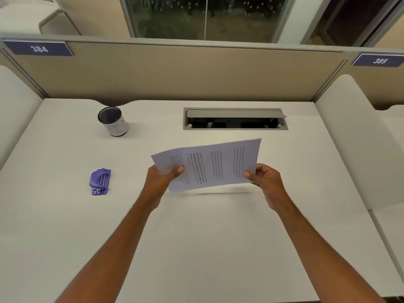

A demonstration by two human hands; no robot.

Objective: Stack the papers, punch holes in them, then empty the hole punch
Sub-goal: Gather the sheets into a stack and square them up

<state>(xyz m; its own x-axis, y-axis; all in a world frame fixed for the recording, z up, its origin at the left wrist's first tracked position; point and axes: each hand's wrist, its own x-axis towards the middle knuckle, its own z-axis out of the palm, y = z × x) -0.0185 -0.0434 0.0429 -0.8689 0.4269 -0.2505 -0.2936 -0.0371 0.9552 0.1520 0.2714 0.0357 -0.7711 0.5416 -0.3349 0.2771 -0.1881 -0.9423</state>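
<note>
A stack of printed white papers (209, 165) is held upright on its long edge, its lower edge just above the white desk (196, 248). My left hand (160, 180) grips the stack's left end, thumb on the front. My right hand (265, 180) grips the right end the same way. A purple hole punch (100, 182) lies on the desk well to the left of my left hand, apart from the papers. A small cylindrical container (113, 121) with a dark mesh inside and a white label reading "BIN" stands at the back left.
An open grey cable box (235, 118) is set into the desk behind the papers. A beige partition (175, 71) with number signs 384 and 385 closes the back. White side panels (349, 138) flank the desk on both sides.
</note>
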